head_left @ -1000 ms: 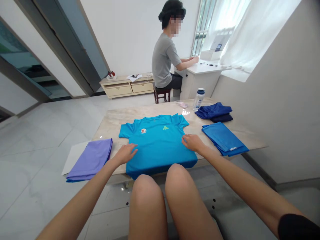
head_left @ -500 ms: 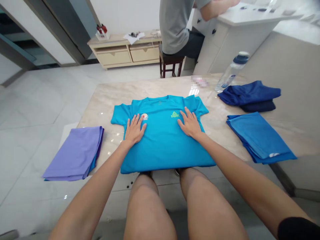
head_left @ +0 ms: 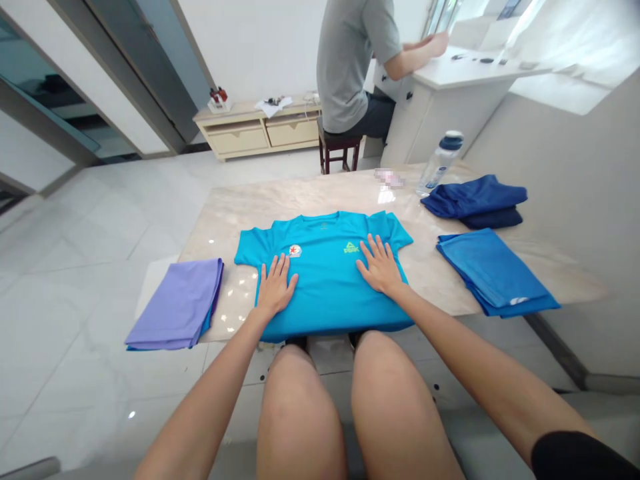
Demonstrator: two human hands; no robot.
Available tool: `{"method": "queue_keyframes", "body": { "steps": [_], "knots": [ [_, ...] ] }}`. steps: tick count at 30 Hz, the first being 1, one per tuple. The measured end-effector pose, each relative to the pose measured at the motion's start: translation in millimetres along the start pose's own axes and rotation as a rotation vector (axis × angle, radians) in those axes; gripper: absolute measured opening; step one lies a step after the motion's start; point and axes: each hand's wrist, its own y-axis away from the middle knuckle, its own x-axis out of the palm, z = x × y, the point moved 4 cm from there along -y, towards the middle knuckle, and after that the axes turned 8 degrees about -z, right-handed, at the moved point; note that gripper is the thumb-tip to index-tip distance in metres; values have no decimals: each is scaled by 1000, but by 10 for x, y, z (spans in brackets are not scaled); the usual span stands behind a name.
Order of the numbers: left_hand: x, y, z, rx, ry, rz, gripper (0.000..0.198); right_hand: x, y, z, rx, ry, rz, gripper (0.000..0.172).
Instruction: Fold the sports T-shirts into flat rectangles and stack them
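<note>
Turquoise T-shirt (head_left: 325, 293) overhangs the marble bench's (head_left: 240, 200) near edge; left hand (head_left: 274, 287) and right hand (head_left: 380, 265) lie flat on it, grip spread, grasping nothing.

Worktop (head_left: 240, 207): pale marble-look slab, glossy, reflecting light. Turquoise T-shirt (head_left: 325, 287) is lying flat, front up, at the near middle, its hem hanging over the near edge. Folded purple cloth (head_left: 175, 307) is sitting at the left end, overhanging that edge. Folded blue garment (head_left: 493, 270) is lying at the right, well apart from the shirt. Dark blue pile (head_left: 473, 197) is resting just behind it. Water bottle (head_left: 440, 163) is standing upright at the far right, beside the pile.
</note>
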Motion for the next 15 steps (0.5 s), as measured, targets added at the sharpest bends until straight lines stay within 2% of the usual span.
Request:
{"method": "queue_keyframes", "body": {
  "steps": [5, 10, 15],
  "knots": [
    [-57, 275, -67, 6, -14, 48, 71, -120, 367, 66, -69, -30, 61, 72],
    [-197, 475, -158, 61, -110, 76, 67, -272, 837, 62, -94, -55, 35, 70],
    [-336, 645, -251, 84, -135, 120, 65, -602, 1071, 37, -138, -85, 97, 59]
  ]
}}
